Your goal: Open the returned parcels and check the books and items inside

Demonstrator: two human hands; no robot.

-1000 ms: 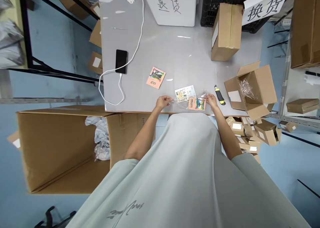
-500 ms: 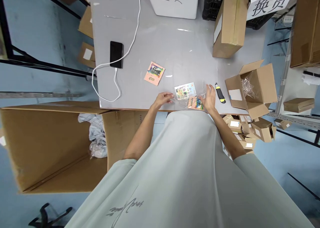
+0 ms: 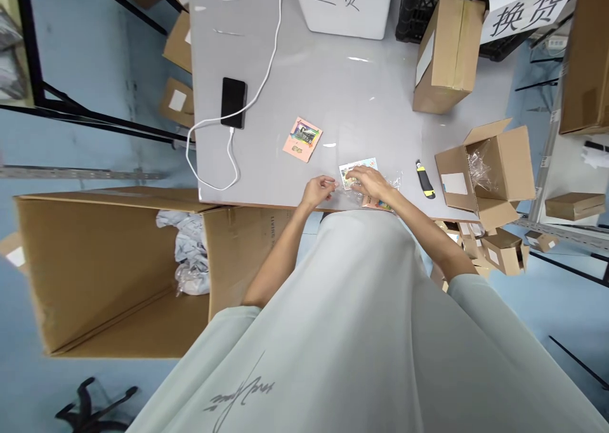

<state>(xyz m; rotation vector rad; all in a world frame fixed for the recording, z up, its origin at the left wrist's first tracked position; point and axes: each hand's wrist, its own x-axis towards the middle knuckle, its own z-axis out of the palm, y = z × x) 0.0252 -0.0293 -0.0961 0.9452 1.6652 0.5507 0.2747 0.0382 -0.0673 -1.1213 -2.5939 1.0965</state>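
My left hand (image 3: 318,191) is closed at the table's front edge, its fingertips pinching the edge of a clear plastic bag (image 3: 351,196). My right hand (image 3: 372,183) reaches across the bag with its fingers a little apart, over a white printed card (image 3: 365,163); whether it touches the card is unclear. Partly under my right wrist lies a pink-orange packet (image 3: 375,203) with a colourful picture. Another pink packet (image 3: 302,139) of the same look lies flat, farther left. To the right of my right hand is a black and yellow box cutter (image 3: 425,179).
A phone (image 3: 233,103) with a white cable lies at left. An open small carton (image 3: 485,167) holding clear plastic stands at right, behind it a closed carton (image 3: 450,56). A white bin (image 3: 342,8) is at the back. A big open carton (image 3: 114,281) stands at lower left.
My right hand has moved left from the packet's right side to over the white card. My left hand stays at the bag's edge. The whole view has shifted slightly.
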